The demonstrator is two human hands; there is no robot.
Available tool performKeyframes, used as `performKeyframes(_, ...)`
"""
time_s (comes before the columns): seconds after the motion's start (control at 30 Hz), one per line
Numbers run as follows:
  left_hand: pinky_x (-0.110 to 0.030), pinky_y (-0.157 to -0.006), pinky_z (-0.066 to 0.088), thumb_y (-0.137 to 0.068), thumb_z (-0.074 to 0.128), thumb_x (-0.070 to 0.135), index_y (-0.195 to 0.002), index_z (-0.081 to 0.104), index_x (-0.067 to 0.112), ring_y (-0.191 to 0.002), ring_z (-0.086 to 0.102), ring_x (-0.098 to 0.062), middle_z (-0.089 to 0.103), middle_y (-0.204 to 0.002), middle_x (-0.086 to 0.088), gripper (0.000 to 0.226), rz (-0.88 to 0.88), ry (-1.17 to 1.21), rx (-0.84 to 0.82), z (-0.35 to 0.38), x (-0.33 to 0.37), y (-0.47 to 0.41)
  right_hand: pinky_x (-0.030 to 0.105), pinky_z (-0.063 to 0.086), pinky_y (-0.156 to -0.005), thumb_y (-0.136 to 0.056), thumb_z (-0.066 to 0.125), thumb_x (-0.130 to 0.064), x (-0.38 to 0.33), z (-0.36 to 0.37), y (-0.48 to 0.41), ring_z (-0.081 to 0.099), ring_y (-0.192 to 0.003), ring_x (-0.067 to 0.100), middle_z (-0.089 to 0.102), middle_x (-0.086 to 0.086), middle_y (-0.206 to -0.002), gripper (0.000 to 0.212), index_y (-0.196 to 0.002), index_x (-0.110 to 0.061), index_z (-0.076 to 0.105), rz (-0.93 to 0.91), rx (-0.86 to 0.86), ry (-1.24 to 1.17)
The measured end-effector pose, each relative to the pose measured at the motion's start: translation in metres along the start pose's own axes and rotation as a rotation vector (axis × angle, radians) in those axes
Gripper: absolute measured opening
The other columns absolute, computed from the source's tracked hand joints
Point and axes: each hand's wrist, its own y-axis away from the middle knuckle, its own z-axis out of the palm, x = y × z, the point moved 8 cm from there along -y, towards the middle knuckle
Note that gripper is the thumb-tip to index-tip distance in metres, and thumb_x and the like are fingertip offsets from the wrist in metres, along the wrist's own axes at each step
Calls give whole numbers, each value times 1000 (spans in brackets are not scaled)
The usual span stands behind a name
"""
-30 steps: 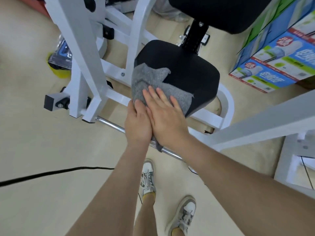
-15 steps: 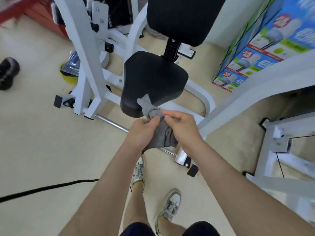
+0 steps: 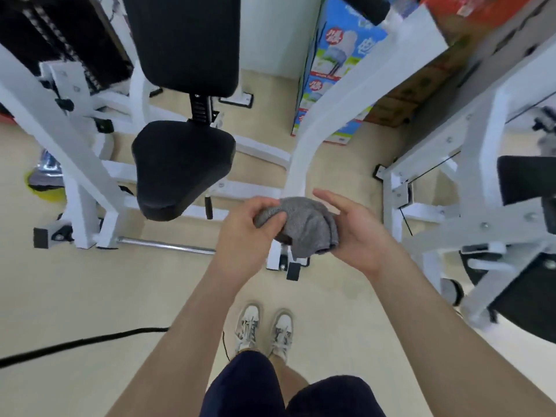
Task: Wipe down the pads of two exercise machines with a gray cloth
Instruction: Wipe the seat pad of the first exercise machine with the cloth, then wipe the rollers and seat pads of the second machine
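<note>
- Nearest the camera, the person is standing on the pale floor (image 3: 90, 296) in white sneakers (image 3: 264, 332), both forearms reaching forward toward twelve o'clock.
- The left hand (image 3: 249, 230) is pinching a bunched corner of the gray cloth (image 3: 304, 227) between thumb and fingers, while the right hand (image 3: 358, 230) is cupping the cloth's other side with its fingers loosely spread; the cloth is hanging in the air between them, touching no pad.
- Judging by this, the person is regathering the cloth between wipes, not wiping.
- Beyond the hands at about eleven o'clock, the black seat pad (image 3: 183, 164) is sitting bare, with the upright back pad (image 3: 183, 40) farther off at twelve.
- At three o'clock, a second machine's dark pad (image 3: 526, 179) is showing behind its white frame (image 3: 481, 164).
- The next move probably calls for folding the cloth flat under one palm and carrying it to an unwiped pad, either the back pad or the one at three o'clock; I cannot tell which.
</note>
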Motion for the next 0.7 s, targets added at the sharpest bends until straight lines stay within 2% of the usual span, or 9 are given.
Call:
performKeyframes(0.07,-20,-65,46,-91,62,22,-82,70,13,-68,60,-9,66,-73,4,15,46,-43,-71,15,18,-3,42,50,-91,-92,58,-31,-13,-18,23,60,-114,23,59,13,-132,38,-129,-22,54,-99,144,252)
performKeyframes(0.13,-28,-55,36,-91,61,30,-58,55,9,-52,42,-15,45,-55,-1,39,69,-63,-146,31,34,-2,40,41,-104,-90,59,-39,-29,-33,55,48,-125,14,48,-1,-142,44,-133,-35,48,-224,320,549)
performKeyframes(0.17,-30,-53,29,-91,62,33,-52,43,9,-51,33,-15,33,-53,-3,49,87,-72,-175,38,45,1,40,37,-108,-89,60,-42,-35,-35,70,44,-129,10,43,-5,-144,47,-134,-39,47,-277,337,597)
performKeyframes(0.23,-30,-52,23,-90,61,38,-53,35,10,-51,27,-17,25,-56,-7,53,70,-63,-225,51,63,9,41,39,-108,-87,63,-41,-36,-30,98,46,-127,3,43,-9,-143,46,-131,-44,49,-326,207,533)
performKeyframes(0.33,-24,-47,29,-90,59,43,-56,44,9,-49,33,-15,33,-53,-6,51,-55,-51,-303,74,76,20,35,50,-98,-85,70,-26,-34,-27,130,60,-112,4,51,-8,-134,48,-128,-39,53,-376,94,605)
performKeyframes(0.43,-26,-60,42,-89,58,47,-68,62,-6,-58,53,-17,57,-63,-11,57,-90,-6,-415,102,91,35,41,54,-91,-84,69,-7,-44,-47,156,67,-87,13,62,-3,-112,38,-116,-26,60,-514,262,566)
performKeyframes(0.5,-28,-64,44,-90,58,48,-83,66,-9,-64,57,-18,62,-70,-14,58,-93,-10,-465,122,104,47,44,55,-88,-83,64,-2,-49,-67,176,63,-75,12,62,-5,-97,32,-109,-22,62,-565,388,543)
performKeyframes(0.57,-30,-65,45,-89,58,50,-84,68,-6,-65,58,-19,65,-72,-15,57,-82,-18,-529,147,117,61,42,56,-87,-85,60,-2,-51,-87,194,62,-77,13,63,-2,-96,28,-106,-20,62,-578,429,477)
performKeyframes(0.7,-30,-66,49,-87,62,47,-84,75,10,-69,63,-18,70,-76,-8,39,-113,44,-663,200,138,97,39,55,-91,-90,64,-20,-48,-133,232,67,-97,21,63,15,-112,24,-114,-20,59,-562,319,270)
